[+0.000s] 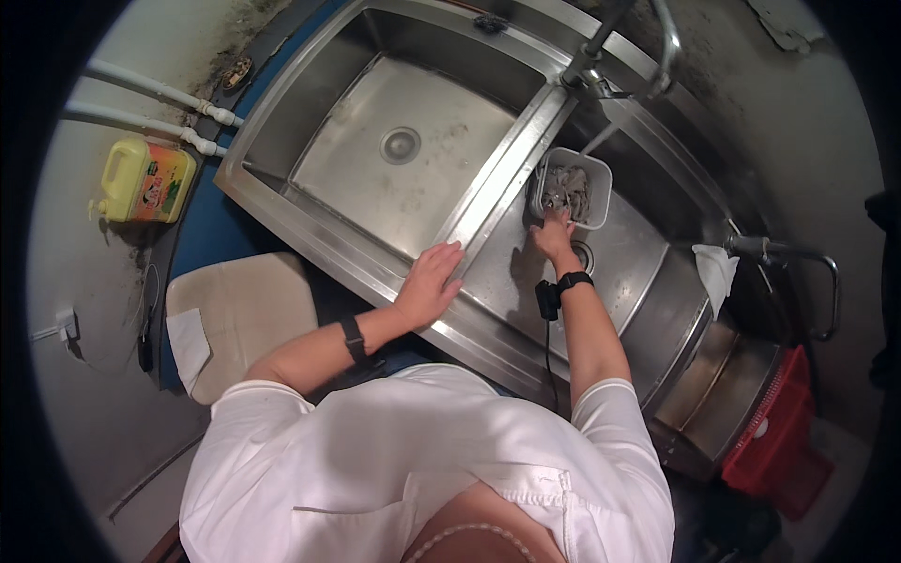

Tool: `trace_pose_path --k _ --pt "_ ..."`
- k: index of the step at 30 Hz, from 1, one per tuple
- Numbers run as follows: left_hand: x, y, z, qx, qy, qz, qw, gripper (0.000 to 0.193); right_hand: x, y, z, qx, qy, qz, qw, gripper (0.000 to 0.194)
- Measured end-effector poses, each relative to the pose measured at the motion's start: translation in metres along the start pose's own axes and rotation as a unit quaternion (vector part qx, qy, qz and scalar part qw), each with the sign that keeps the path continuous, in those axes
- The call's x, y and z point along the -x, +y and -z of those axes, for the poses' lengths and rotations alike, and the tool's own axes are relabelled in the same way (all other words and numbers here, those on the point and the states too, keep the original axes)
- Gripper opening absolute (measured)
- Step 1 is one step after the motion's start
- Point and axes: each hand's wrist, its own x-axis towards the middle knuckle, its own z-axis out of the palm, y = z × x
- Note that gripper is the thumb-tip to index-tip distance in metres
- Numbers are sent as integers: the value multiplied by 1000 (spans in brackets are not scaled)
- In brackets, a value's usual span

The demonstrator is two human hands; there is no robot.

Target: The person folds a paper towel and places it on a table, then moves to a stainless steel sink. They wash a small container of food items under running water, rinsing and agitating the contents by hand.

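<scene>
My right hand reaches to the near edge of a white plastic tub in the right sink basin. Its fingertips touch a grey, crumpled, cloth-like mass inside; whether they grip it is hidden. Water runs from the faucet towards the tub's far edge. My left hand rests by the front rim of the steel double sink, near the divider, with its fingers extended and nothing in it.
The left basin has a drain. At left are a yellow jug, white pipes and a beige stool or board bearing a white cloth. A second faucet with a white cloth and a red plastic basket are at right.
</scene>
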Motion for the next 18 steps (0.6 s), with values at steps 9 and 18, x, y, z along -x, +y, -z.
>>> trace_pose_path --k 9,18 --pt "-151 -180 118 -109 -137 134 975 36 -20 -8 -36 48 43 -27 998 70" --pt "-232 -342 70 -245 -253 183 918 23 -27 2 -33 78 -10 -17 997 67"
